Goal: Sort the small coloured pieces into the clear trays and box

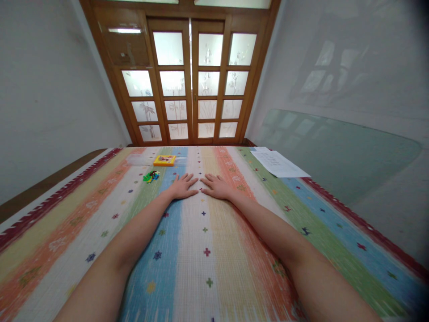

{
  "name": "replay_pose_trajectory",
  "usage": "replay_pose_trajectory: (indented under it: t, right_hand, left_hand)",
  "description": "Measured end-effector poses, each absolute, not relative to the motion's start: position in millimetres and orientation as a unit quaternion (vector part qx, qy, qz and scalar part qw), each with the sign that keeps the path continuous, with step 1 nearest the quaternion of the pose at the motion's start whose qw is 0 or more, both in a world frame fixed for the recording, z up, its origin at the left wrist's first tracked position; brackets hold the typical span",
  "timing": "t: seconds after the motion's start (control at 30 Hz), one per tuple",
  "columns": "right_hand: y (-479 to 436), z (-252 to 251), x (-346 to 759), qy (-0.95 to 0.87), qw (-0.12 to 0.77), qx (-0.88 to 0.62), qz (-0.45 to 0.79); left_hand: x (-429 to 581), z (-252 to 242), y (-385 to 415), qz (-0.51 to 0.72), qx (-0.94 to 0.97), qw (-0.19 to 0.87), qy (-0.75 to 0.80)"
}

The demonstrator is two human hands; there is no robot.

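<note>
My left hand (183,186) lies flat on the striped tablecloth (194,268), fingers spread and pointing inward. Mirroring it, my right hand (216,186) rests palm down with its fingers apart, and a small gap separates the fingertips of the two. Neither holds anything. Left of my left hand sits a small heap of colourful pieces (151,177), mostly green, with some blue, yellow and dark parts; their kind is too small to make out. Behind the heap is a flat yellow box (164,160) with a picture on its top.
Clear plastic packaging (139,159) lies beside the yellow box. White printed paper sheets (279,164) lie at the table's far right. Beyond the far edge stand wooden doors (190,80) with frosted panes. Walls rise on both sides, the right one with a pale green panel (335,147).
</note>
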State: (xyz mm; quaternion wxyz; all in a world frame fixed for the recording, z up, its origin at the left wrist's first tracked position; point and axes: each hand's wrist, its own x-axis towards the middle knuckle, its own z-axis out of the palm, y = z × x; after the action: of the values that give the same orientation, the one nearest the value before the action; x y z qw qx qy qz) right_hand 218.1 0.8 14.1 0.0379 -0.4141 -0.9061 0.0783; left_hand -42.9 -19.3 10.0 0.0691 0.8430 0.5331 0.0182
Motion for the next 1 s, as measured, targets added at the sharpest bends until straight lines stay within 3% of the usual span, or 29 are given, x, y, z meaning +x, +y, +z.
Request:
replay_pose_trajectory:
  t: [1.0]
  right_hand:
    - [1.8, 12.4, 218.5, -0.907, 0.046, -0.412, 0.077]
  left_hand:
    - [-46.9, 2.5, -14.6, 0.036, 0.850, 0.064, 0.521]
